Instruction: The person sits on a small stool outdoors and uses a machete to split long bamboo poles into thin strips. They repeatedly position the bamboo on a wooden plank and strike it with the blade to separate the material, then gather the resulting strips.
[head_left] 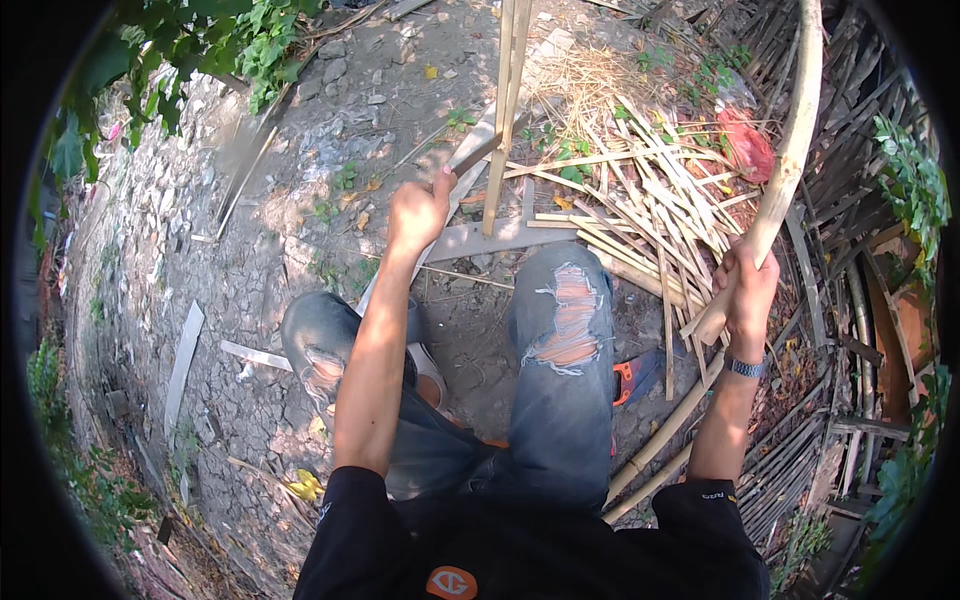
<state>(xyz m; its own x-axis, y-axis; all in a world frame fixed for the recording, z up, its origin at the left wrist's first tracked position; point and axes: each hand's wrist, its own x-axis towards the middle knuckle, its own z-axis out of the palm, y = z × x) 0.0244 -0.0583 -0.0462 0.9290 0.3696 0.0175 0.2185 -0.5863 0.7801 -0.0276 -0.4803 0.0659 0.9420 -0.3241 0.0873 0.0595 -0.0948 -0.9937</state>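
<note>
In the head view, the fingers of my left hand point(418, 215) are closed tightly around the handle of a knife point(474, 153), the thumb lying up toward the blade. The blade points away from me, slanting to the right, and its far end meets a pale upright strip point(494, 195). That strip stands in front of my knees, a little left of the right one, its foot at a flat grey board point(520, 236) on the ground. Above the blade I see two narrow lengths running close together toward the top edge — I cannot tell whether they are joined lower down.

My right hand point(750, 285) is wrapped around a thick, slightly curved stick point(793, 130), fingers clamped on it near its lower end, the rest rising past the top edge. A watch point(744, 368) sits on that wrist. Between my hands lies a loose pile of pale strips point(690, 205), with a crumpled red bag point(745, 145) at its far right side. Beside my right knee, in torn jeans point(560, 400), shows an orange handle point(624, 382).
</note>
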